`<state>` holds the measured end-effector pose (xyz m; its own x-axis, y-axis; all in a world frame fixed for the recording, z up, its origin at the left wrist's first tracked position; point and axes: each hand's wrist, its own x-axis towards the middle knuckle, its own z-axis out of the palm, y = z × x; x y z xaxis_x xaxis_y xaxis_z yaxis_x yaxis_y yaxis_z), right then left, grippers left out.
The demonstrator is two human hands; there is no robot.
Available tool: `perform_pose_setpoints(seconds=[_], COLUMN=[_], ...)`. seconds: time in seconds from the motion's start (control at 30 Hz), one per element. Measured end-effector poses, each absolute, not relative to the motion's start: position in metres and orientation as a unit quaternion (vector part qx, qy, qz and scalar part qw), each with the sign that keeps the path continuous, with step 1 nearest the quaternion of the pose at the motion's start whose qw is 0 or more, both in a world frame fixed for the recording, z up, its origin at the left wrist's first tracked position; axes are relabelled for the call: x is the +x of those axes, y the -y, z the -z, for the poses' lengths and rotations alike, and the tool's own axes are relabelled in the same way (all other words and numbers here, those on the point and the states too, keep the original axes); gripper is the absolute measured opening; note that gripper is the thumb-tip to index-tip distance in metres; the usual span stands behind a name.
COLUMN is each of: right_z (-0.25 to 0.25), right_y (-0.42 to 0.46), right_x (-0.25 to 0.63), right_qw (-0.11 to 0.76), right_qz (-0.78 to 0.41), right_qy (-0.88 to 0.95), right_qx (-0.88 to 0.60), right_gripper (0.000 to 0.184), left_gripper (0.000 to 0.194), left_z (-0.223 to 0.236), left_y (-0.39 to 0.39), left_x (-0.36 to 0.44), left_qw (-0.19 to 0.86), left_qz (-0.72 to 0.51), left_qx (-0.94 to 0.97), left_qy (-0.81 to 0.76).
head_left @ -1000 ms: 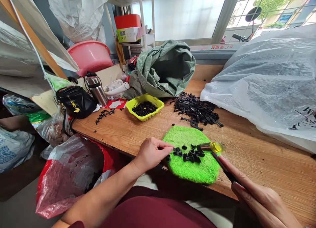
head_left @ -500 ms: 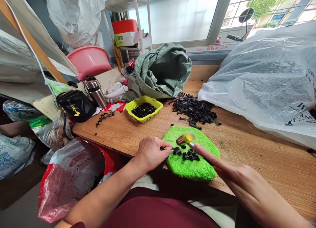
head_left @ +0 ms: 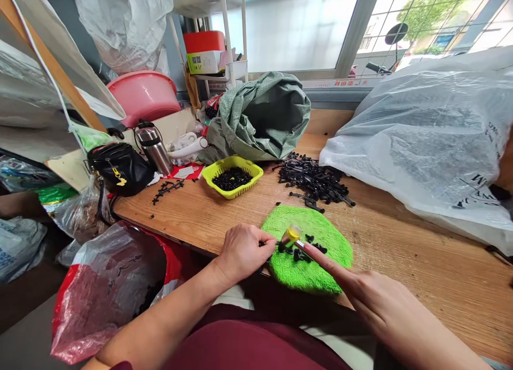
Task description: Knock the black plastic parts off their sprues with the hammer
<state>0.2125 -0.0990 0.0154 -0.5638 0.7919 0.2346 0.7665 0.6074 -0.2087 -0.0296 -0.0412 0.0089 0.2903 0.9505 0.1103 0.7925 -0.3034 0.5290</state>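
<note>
My left hand (head_left: 242, 254) is at the near edge of a green terry cloth mat (head_left: 316, 223), pinching a small black plastic part (head_left: 265, 243) between its fingertips. My right hand (head_left: 385, 303) reaches over the mat, holding a small tool with a yellow translucent end and a metal collar (head_left: 292, 237). That tool sits just above several small black plastic parts (head_left: 308, 251) lying on the mat, next to the part in my left hand. My fingers hide the tool's lower end.
On the wooden table are a heap of black plastic strips (head_left: 312, 180), a yellow basket (head_left: 232, 180) of black parts, a black bag (head_left: 120, 168), a steel flask (head_left: 153, 148) and a green woven sack (head_left: 260, 118). A large plastic bag (head_left: 420, 145) lies right.
My right hand has swung left, carrying the yellow-ended tool from the right of the black parts to just above them, close to my left hand. My left hand has barely moved.
</note>
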Motion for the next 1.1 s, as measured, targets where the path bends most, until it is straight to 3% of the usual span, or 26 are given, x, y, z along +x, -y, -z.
perform_pose_setpoints(seconds=[0.13,0.23,0.3,0.43,0.6,0.8,1.1], right_z=[-0.014,-0.012,-0.014,-0.021,0.000,0.032,0.041], right_y=[0.099,0.103,0.106,0.113,0.106,0.098,0.096], right_x=[0.213,0.210,0.209,0.216,0.237,0.237,0.237], right_qw=[0.176,0.132,0.142,0.320,0.453,0.561,0.567], right_qz=[-0.079,-0.047,-0.097,-0.256,-0.386,-0.536,-0.578], right_qy=[0.873,0.871,0.869,0.778,0.606,0.425,0.386], right_qx=[-0.448,-0.470,-0.465,-0.477,-0.528,-0.466,-0.443], right_gripper=[0.062,0.066,0.062,0.047,0.056,0.071,0.065], left_gripper=[0.027,0.029,0.032,0.036,0.032,0.020,0.017], left_z=[-0.007,-0.004,-0.001,0.001,-0.009,-0.001,-0.003], left_y=[0.041,0.041,0.038,0.027,0.009,-0.005,-0.007], left_x=[-0.030,-0.033,-0.037,-0.045,-0.038,-0.011,0.000], left_qw=[0.208,0.229,0.272,0.467,0.623,0.670,0.688], left_qz=[-0.221,-0.232,-0.245,-0.366,-0.503,-0.457,-0.418], left_qx=[0.771,0.767,0.765,0.647,0.440,0.392,0.358], left_qy=[-0.560,-0.553,-0.531,-0.480,-0.406,-0.434,-0.474])
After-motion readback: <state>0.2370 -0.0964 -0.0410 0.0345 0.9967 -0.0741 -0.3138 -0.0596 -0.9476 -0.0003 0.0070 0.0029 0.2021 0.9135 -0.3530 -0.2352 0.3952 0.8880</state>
